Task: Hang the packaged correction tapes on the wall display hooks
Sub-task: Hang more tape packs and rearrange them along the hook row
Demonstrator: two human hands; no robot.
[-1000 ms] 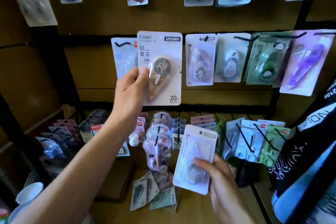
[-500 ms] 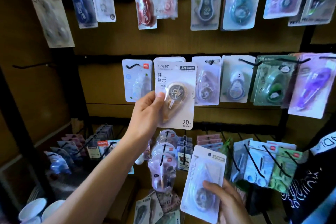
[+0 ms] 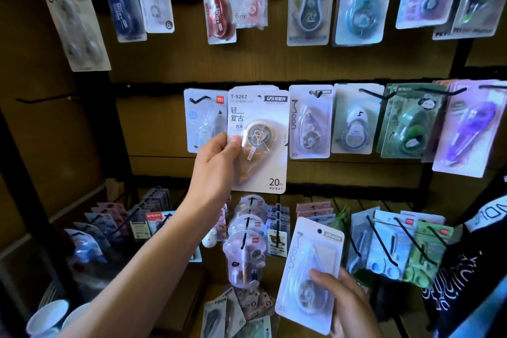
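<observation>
Wall display of packaged correction tapes, seen from the head camera. A white T-9267 pack (image 3: 259,143) with a brown dispenser is pinched at its lower left edge by the left hand (image 3: 216,170), thumb on the front and fingers behind, and is held upright against the middle row, between a white pack with a red logo (image 3: 203,121) and a hanging Moon pack (image 3: 310,123). Its top edge is level with the black rail (image 3: 153,86); whether it is threaded on a hook cannot be told. A second Moon pack (image 3: 307,277) is gripped low in the view by the right hand (image 3: 345,302), thumb laid over its blister, tilted and well apart from the hooks. An empty hook (image 3: 44,99) is seen at the left. White cups (image 3: 46,315) are seen at the lower left corner.
</observation>
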